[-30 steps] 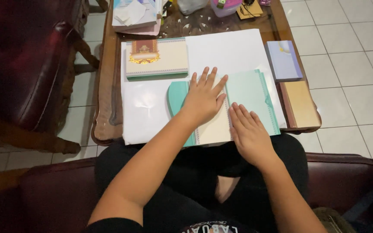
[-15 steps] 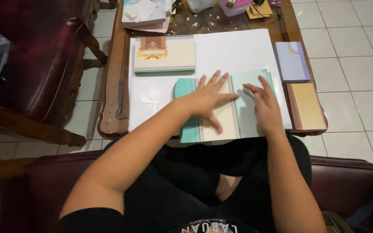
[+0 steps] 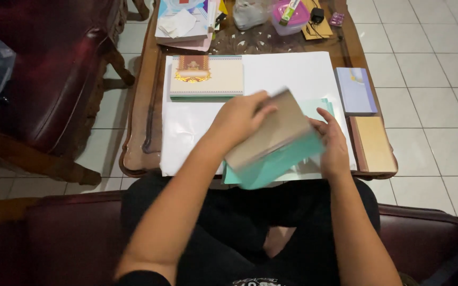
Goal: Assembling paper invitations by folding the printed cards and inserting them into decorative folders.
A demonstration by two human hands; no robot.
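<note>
- Left hand (image 3: 242, 119): fingers closed over the upper left edge of a teal folded card (image 3: 274, 153), thumb side underneath. The card is lifted off the surface and tilted, its beige inner face turned upward.
- Right hand (image 3: 334, 145): fingers bent against the right edge of the same card, supporting it from the far side. The two hands stand close together, with the card between them.
- Card position: above the near edge of the coffee table (image 3: 139, 137), over the white sheet (image 3: 292, 74), slightly right of centre. The lower teal corner overhangs the near edge toward the person's lap.
- More teal cards (image 3: 319, 108) lie flat on the white sheet just behind the right hand; their count cannot be told.
- White sheet: covers the middle of the table from the near edge to about the middle of its depth.
- Stack of cream cards with a gold ornament (image 3: 207, 77): on the far left part of the white sheet, well apart from both hands.
- Lilac stack (image 3: 355, 90): near the right edge of the table, beside the white sheet.
- Tan stack (image 3: 373, 143): at the near right corner, just in front of the lilac stack.
- Far edge of the table: loose papers (image 3: 184, 24) at left, a pink-lidded container (image 3: 288, 16) at right.
- Dark red armchair (image 3: 54, 85): on the floor to the left of the table.
</note>
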